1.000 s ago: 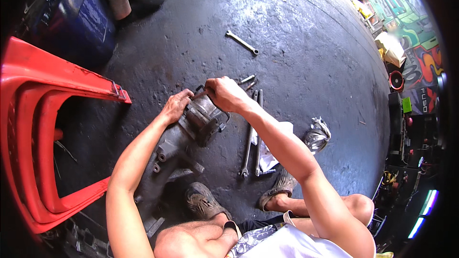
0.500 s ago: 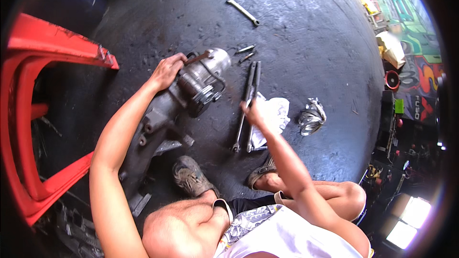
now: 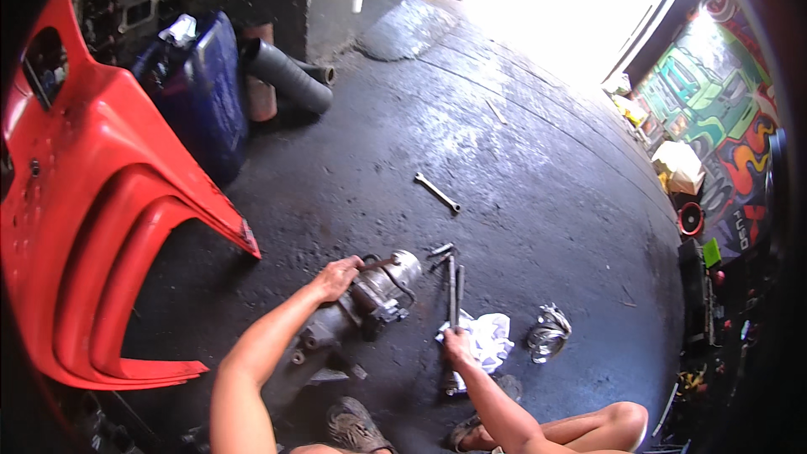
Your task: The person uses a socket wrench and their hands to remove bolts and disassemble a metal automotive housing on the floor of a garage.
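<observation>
My left hand (image 3: pixel 340 277) rests closed on a grimy cylindrical metal machine part (image 3: pixel 382 286) with a shiny end, a curved black pipe and a brown bar across its top. Its fingertips are curled at the near end of that bar and are partly hidden. To the right, my right hand (image 3: pixel 459 346) is wrapped round a long, slim metal tool (image 3: pixel 452 290). A second long tool (image 3: pixel 461 286) lies close alongside it. Under and beside them is a crumpled white cloth (image 3: pixel 489 340). Short metal pieces (image 3: pixel 440 250) lie by the tools' far ends.
A combination wrench (image 3: pixel 438 193) lies farther off on the dark floor. Right of the cloth sits a crumpled silvery bundle (image 3: pixel 549 335). A large red panel (image 3: pixel 134 202) stands at the left, with a blue container (image 3: pixel 210 101) and black pipe (image 3: pixel 286 76) behind it.
The head view has tilted up, so the floor items appear lower. My right hand has closed in on the long tools, and one now reaches slightly farther forward. My left hand stays on the metal part.
</observation>
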A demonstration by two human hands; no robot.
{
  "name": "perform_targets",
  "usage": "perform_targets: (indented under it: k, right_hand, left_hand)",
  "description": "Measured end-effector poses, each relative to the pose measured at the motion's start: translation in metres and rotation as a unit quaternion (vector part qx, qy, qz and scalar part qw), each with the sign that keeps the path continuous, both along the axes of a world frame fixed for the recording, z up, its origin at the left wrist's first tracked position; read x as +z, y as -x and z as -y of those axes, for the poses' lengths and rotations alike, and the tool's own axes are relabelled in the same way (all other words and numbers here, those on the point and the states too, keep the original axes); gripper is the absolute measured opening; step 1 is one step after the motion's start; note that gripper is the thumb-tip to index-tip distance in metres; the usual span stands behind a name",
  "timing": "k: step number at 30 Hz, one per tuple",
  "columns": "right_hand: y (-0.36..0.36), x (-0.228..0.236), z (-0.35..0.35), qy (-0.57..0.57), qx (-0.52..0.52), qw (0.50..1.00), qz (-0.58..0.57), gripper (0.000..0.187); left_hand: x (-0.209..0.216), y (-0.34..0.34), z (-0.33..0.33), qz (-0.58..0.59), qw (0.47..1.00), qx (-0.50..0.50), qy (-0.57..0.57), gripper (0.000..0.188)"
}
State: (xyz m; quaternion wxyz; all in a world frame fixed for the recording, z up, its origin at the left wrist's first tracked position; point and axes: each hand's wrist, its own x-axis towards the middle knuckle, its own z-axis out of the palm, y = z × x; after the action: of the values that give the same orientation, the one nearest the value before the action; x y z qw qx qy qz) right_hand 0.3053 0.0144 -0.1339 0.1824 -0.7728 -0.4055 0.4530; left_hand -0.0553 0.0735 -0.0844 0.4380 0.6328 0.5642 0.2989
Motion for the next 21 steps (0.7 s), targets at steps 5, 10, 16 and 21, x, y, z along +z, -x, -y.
perform_targets:
  k: [5,10,16,21]
  right_hand:
    - [0.033,0.062,-0.033,-0.15,0.009,0.988,-0.022,0.017]
    - [0.069,0.094,-0.064,-0.282,0.029,0.956,-0.075,0.009]
    - [0.075,0.082,-0.082,-0.229,0.038,0.96,-0.158,0.008]
    - [0.064,0.079,-0.072,-0.127,-0.01,0.96,-0.249,0.008]
  left_hand:
    - [0.003,0.02,-0.002,-0.022,0.999,-0.002,-0.028,0.026]
    - [0.018,0.02,0.007,-0.08,0.996,0.008,0.047,0.026]
    - [0.018,0.018,0.0,-0.104,0.989,-0.018,0.106,0.033]
    - [0.038,0.004,0.009,-0.066,0.966,-0.003,0.251,0.044]
